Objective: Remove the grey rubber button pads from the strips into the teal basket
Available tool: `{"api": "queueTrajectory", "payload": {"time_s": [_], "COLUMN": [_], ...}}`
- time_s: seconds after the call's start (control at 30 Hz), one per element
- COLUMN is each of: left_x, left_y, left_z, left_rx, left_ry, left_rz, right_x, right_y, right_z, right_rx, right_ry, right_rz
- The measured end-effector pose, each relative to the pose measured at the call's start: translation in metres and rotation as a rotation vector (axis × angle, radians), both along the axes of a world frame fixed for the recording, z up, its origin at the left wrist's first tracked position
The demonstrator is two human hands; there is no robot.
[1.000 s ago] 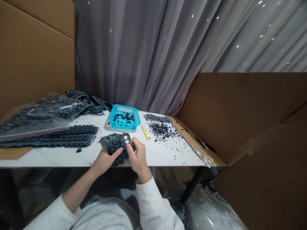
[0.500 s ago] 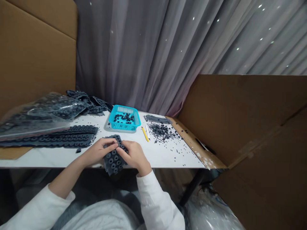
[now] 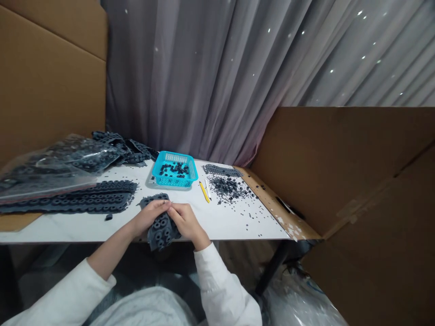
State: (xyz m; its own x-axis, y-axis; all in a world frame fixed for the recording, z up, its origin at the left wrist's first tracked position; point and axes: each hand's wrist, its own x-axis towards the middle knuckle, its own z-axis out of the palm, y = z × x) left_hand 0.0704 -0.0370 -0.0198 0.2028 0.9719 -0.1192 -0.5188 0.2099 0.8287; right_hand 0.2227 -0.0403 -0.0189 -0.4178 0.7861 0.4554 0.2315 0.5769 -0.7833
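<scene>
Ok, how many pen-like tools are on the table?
2: a yellow tool and, just right of it, a white tool, both on the white table between the blue basket and the scattered black bits. Others could be hidden under the plastic bag.

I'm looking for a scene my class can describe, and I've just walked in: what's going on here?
A person's left hand and right hand meet over a dark ringed sheet, holding it at the front edge of the white table. Farther back stands a blue basket with small dark pieces in it. To its right lie a yellow pen-like tool and a scattered heap of dark bits.
</scene>
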Motion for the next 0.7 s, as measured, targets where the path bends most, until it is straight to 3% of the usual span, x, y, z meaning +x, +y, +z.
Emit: {"api": "queueTrajectory", "payload": {"time_s": [0.13,0.27,0.37,0.53,0.7], "left_x": [-0.012,-0.016,-0.006,0.011,0.008], "left_y": [0.001,-0.001,-0.004,-0.004,0.003], "left_z": [0.0,0.002,-0.001,-0.014,-0.018], "left_rx": [0.02,0.0,-0.03,-0.119,-0.232], "left_ry": [0.102,0.117,0.054,-0.077,-0.156], "left_rz": [-0.171,-0.216,-0.12,0.146,0.194], "right_x": [-0.004,-0.001,-0.003,-0.019,-0.041], "right_y": [-0.001,0.0,0.002,0.007,0.015], "right_z": [-0.007,-0.001,-0.001,-0.014,-0.028], "right_rx": [-0.069,-0.192,-0.271,-0.325,-0.343], "right_ry": [0.065,0.144,0.26,0.494,0.764], "right_rz": [0.037,0.113,0.112,-0.038,-0.19]}}
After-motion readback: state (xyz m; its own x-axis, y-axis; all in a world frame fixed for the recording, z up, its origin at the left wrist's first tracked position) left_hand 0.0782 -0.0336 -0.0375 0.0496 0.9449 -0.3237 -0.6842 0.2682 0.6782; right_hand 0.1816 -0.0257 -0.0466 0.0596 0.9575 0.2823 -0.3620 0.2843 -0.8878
